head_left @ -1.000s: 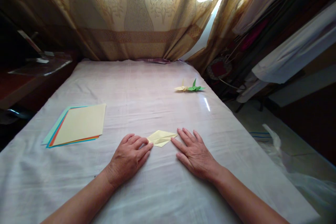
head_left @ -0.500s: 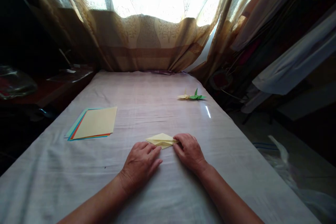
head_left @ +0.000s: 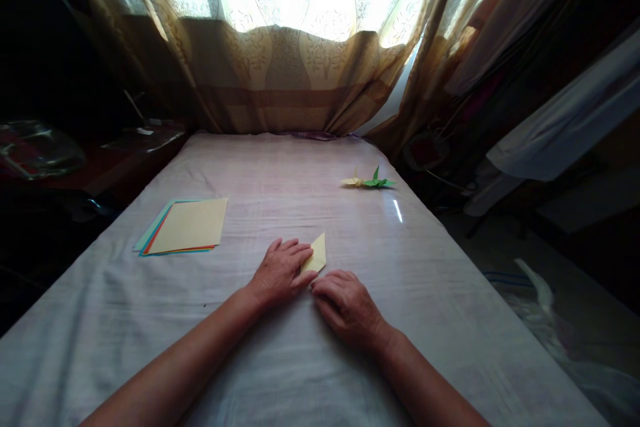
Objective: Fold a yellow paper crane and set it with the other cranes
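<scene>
A small piece of folded pale yellow paper (head_left: 317, 255) lies on the cloth-covered table with one point facing away from me. My left hand (head_left: 281, 271) rests on its left side, fingers stretched out over the edge and thumb along its near side. Part of the paper is hidden under these fingers. Close to its near end is my right hand (head_left: 347, 307), with the fingers curled together and the fingertips beside my left thumb. Whatever those right fingertips pinch, if anything, cannot be seen.
A stack of square coloured paper (head_left: 190, 227), cream on top, lies on the left. At the far right sit a green paper crane (head_left: 377, 180) and a cream paper crane (head_left: 353, 181). A curtain (head_left: 280, 67) hangs beyond the table (head_left: 260, 167); clothes (head_left: 560, 127) hang on the right.
The folded paper has turned from lying sideways to pointing away from me. My left hand has moved forward onto it, and my right hand has shifted nearer and slightly left.
</scene>
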Action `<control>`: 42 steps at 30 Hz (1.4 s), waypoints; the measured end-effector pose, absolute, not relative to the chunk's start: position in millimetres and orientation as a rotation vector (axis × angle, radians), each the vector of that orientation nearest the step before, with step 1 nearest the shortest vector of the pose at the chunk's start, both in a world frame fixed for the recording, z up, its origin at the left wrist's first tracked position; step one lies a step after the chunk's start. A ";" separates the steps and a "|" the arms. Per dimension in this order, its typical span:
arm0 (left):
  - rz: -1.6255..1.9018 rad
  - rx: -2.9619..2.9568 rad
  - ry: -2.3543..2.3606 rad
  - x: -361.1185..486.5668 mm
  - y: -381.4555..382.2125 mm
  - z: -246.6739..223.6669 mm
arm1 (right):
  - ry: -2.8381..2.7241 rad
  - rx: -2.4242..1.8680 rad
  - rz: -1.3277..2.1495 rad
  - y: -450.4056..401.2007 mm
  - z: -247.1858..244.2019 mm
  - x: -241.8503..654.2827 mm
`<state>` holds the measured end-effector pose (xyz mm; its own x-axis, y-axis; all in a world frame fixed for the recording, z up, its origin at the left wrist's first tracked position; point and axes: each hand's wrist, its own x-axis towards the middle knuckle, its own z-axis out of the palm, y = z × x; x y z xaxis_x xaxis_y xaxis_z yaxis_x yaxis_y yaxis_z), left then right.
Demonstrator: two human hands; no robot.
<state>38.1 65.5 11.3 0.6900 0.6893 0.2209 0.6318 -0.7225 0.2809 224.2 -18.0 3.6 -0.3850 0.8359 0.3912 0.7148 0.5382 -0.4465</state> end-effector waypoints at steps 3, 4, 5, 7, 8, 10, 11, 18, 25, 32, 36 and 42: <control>0.343 2.723 0.953 33.1 72.0 10.4 | -2.055 -1.379 0.165 -4.7 1.6 238.8; 0.298 2.731 0.915 31.4 73.8 10.7 | -2.070 -1.416 0.135 0.8 1.9 244.0; 0.257 2.742 0.881 29.8 75.6 11.4 | -2.120 -1.436 0.121 6.2 2.8 248.7; 0.198 2.774 0.812 27.7 79.6 14.1 | -2.262 -1.419 0.105 16.4 6.0 255.3; 0.187 2.796 0.774 27.1 82.2 15.9 | -2.317 -1.408 0.097 20.8 8.0 257.1; 0.196 2.854 0.676 25.9 88.7 19.5 | -2.406 -1.381 0.106 27.8 11.4 258.3; 0.210 2.891 0.627 25.1 92.5 21.1 | -2.434 -1.369 0.119 30.3 12.6 258.1; 0.423 3.131 0.627 17.1 101.9 17.6 | -2.351 -1.347 0.038 27.5 7.7 248.6; 0.698 3.083 0.895 22.2 65.9 1.2 | -2.310 -1.374 -0.102 16.3 4.7 237.0; 0.711 2.977 1.020 27.0 54.6 1.8 | -2.260 -1.391 -0.094 13.8 3.0 232.9; 0.698 2.854 1.067 27.5 53.9 2.3 | -2.203 -1.429 0.033 13.2 0.2 232.5; 0.729 2.602 1.054 30.1 58.9 6.6 | -2.031 -1.525 0.241 16.9 -2.1 228.8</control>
<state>30.1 58.9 6.6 0.6150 0.7028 0.3576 0.5826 -0.7106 0.3945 228.8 16.9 -2.1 -0.1763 0.9239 0.3395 0.8186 0.3291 -0.4707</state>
